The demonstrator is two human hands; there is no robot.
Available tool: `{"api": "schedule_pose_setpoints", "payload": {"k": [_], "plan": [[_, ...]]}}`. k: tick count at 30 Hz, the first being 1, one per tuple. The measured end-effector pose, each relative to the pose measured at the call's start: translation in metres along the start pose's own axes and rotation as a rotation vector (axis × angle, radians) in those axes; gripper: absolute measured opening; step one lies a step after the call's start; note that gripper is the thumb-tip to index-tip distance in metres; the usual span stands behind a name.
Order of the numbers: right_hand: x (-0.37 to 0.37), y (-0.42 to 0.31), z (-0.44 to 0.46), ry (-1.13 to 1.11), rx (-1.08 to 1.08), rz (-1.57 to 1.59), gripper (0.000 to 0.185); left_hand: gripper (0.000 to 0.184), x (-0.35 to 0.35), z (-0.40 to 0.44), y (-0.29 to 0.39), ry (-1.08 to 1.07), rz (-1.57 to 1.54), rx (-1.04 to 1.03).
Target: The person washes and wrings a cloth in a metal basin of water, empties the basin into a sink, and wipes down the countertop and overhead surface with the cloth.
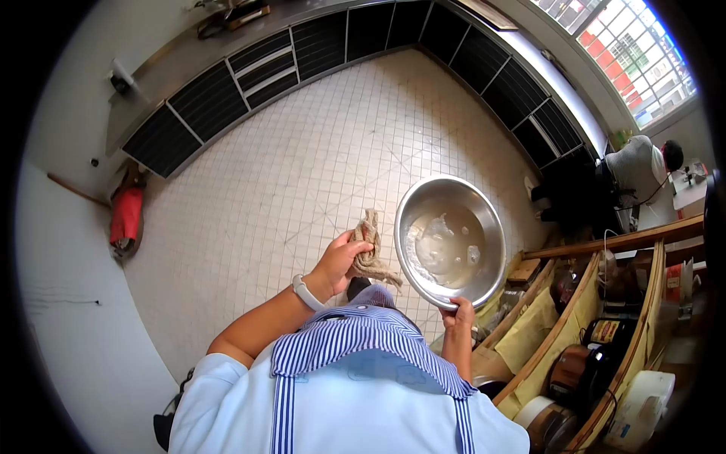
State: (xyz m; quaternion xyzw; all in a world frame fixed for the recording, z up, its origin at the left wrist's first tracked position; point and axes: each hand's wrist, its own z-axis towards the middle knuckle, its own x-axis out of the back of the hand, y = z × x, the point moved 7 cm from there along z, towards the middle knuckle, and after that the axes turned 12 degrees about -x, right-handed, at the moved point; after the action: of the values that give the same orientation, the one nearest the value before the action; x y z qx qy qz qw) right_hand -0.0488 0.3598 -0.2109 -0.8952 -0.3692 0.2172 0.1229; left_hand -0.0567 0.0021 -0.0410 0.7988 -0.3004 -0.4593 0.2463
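Note:
My left hand (337,262), with a pale band at the wrist, is closed around a bunched, wrung-looking beige cloth (368,250). Ends of the cloth hang out above and below the fingers. Just to the right, my right hand (457,313) grips the near rim of a round steel basin (495,246). Cloudy water with patches of foam (439,238) lies in the basin. Cloth and basin are a small gap apart, both over the tiled floor.
Wooden shelves (552,303) with jars and boxes stand close on my right. Beyond them another person (635,166) is by the counter. Dark cabinets (321,45) line the far walls. A red object (126,216) is against the left wall. Pale tiles (302,151) cover the floor.

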Motion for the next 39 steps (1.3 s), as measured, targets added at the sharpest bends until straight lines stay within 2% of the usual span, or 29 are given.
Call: {"api": "schedule_pose_setpoints", "payload": {"k": [2, 3, 4, 5, 6, 9, 13, 16, 19, 22, 24, 27, 31, 35, 36, 39], "plan": [[0.008, 0.018, -0.01, 0.04, -0.008, 0.01, 0.036, 0.028, 0.013, -0.002, -0.004, -0.014, 0.018, 0.055], [-0.086, -0.049, 0.057, -0.039, -0.001, 0.044, 0.035, 0.027, -0.041, 0.097, 0.04, -0.005, 0.065, -0.015], [-0.118, -0.101, 0.061, -0.036, 0.076, 0.039, 0.035, 0.026, -0.071, 0.136, 0.053, -0.031, 0.02, -0.023], [-0.12, -0.119, 0.057, 0.014, 0.101, 0.028, 0.034, 0.025, -0.077, 0.152, 0.05, -0.005, -0.016, 0.018], [-0.127, -0.106, 0.067, 0.036, 0.087, 0.046, 0.034, 0.021, -0.061, 0.17, 0.053, 0.015, -0.056, 0.04], [-0.176, -0.159, 0.102, 0.053, 0.094, 0.004, 0.034, 0.017, -0.092, 0.242, 0.083, 0.088, -0.195, 0.174], [-0.237, -0.189, 0.129, 0.103, 0.114, 0.101, 0.037, 0.013, -0.094, 0.351, 0.104, 0.133, -0.218, 0.274], [-0.283, -0.224, 0.146, 0.077, 0.17, 0.187, 0.039, 0.012, -0.119, 0.436, 0.126, 0.125, -0.223, 0.319], [-0.319, -0.253, 0.174, 0.134, 0.076, 0.163, 0.051, 0.012, -0.149, 0.512, 0.152, 0.073, -0.17, 0.352], [-0.356, -0.289, 0.191, 0.17, 0.081, 0.205, 0.053, 0.009, -0.184, 0.581, 0.168, -0.001, -0.151, 0.379], [-0.386, -0.318, 0.195, 0.23, 0.127, 0.288, 0.045, 0.008, -0.213, 0.627, 0.175, -0.029, -0.166, 0.43], [-0.408, -0.363, 0.23, 0.258, 0.152, 0.33, 0.041, 0.011, -0.263, 0.682, 0.179, 0.015, -0.168, 0.468], [-0.441, -0.444, 0.271, 0.269, 0.198, 0.316, 0.041, 0.022, -0.303, 0.786, 0.144, 0.029, -0.208, 0.49], [-0.478, -0.533, 0.325, 0.233, 0.208, 0.274, 0.043, 0.033, -0.34, 0.869, 0.131, 0.284, -0.184, 0.473], [-0.487, -0.555, 0.336, 0.221, 0.197, 0.269, 0.043, 0.037, -0.362, 0.887, 0.132, 0.229, -0.199, 0.487], [-0.514, -0.617, 0.372, 0.201, 0.166, 0.291, 0.036, 0.038, -0.409, 0.939, 0.134, 0.244, -0.171, 0.481]]}}
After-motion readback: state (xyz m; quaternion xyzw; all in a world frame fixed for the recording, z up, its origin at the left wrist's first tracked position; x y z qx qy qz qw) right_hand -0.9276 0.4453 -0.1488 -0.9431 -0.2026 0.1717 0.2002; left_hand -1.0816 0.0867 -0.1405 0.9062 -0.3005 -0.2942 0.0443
